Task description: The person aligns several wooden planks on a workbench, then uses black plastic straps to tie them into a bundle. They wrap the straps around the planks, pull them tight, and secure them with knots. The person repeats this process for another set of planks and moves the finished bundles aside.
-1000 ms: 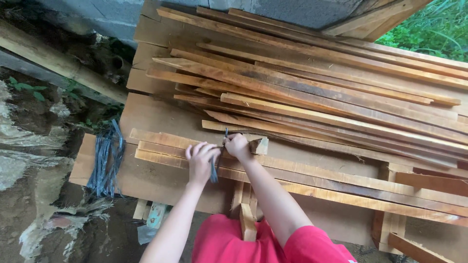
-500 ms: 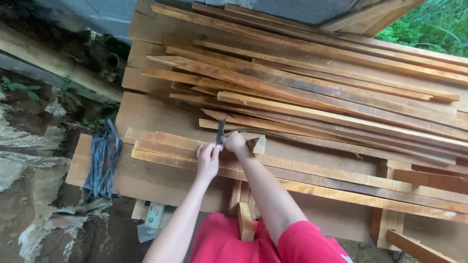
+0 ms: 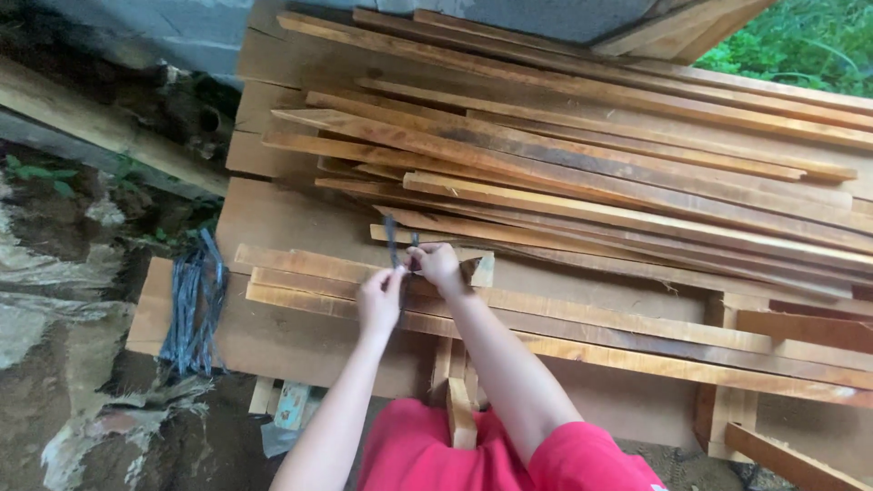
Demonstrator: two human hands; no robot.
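The dark strap [image 3: 393,244] is standing up between the two hands now, its two thin ends poking upward above the fingers, where a second ago it was hanging down below the left hand and half hidden. Half a second ago it was already being lifted; now both hands are sitting a little closer together over it. The left hand [image 3: 380,300] is pinching the strap from below, fingers curled shut around it, and the right hand [image 3: 438,265] is pinching the upper part just beside it, thumb and fingertips pressed together on the strand. The strap is lying across the bundle of narrow wooden slats [image 3: 509,314] at the near edge of the bench [image 3: 273,336], so the ends appear to be getting drawn up and tightened around those slats; whether a knot is forming I cannot tell, the fingers are covering that spot. A small light offcut [image 3: 483,270] is resting just beside the right hand. Beyond, the big stack of long boards [image 3: 591,173] is lying unmoved. At the left end of the bench a bunch of the same dark straps [image 3: 193,305] is draping over the edge, well apart from the hands.
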